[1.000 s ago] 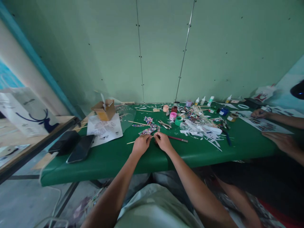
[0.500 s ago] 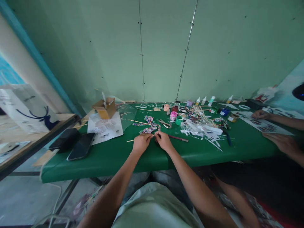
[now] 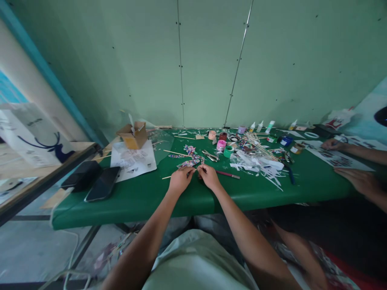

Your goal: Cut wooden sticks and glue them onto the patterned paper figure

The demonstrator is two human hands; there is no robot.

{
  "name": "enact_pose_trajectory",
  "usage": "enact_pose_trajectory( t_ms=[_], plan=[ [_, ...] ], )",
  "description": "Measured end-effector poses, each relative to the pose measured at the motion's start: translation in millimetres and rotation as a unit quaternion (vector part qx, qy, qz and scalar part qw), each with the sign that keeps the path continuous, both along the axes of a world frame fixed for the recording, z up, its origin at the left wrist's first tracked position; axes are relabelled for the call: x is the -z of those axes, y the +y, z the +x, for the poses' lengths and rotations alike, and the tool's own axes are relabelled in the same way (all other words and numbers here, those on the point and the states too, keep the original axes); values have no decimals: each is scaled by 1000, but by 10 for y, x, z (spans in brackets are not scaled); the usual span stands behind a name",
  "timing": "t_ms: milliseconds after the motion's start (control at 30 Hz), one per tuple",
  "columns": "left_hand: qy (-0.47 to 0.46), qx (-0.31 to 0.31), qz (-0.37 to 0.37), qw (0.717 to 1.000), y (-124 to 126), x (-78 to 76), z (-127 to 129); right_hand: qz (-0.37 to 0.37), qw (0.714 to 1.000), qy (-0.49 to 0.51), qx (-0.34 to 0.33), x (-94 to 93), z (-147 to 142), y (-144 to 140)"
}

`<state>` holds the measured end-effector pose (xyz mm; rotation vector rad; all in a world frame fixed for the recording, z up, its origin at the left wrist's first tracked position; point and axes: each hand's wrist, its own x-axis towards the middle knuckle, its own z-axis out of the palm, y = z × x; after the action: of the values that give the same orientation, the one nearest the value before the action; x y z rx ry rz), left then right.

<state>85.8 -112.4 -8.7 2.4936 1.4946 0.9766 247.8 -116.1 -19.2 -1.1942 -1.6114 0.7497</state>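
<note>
The person wears a pale grey-green cloth top, seen as a rounded fold at the near edge. Both forearms are bare to the wrist, sleeveless in view. The left hand and right hand carry no gloves, rings or watch.

Item pinched between both hands too small to tell.
</note>
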Motion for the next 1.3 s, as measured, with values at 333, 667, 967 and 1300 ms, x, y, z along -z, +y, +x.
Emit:
enact_pose_trajectory(
  t_ms=[333, 667, 967, 1300],
  plan=[
    [-4, 1, 18, 1000, -10, -5, -2, -10, 999, 28, 16, 31, 8, 25],
    [-15, 29, 18, 999, 13, 19, -4, 6, 1000, 21, -10, 10, 25, 3],
    [5, 17, 18, 1000, 15, 22, -1, 7, 1000, -1, -11, 2, 9, -1],
    [8, 14, 40, 999, -7, -4, -1, -6, 1000, 11, -13, 13, 11, -3]
  ],
)
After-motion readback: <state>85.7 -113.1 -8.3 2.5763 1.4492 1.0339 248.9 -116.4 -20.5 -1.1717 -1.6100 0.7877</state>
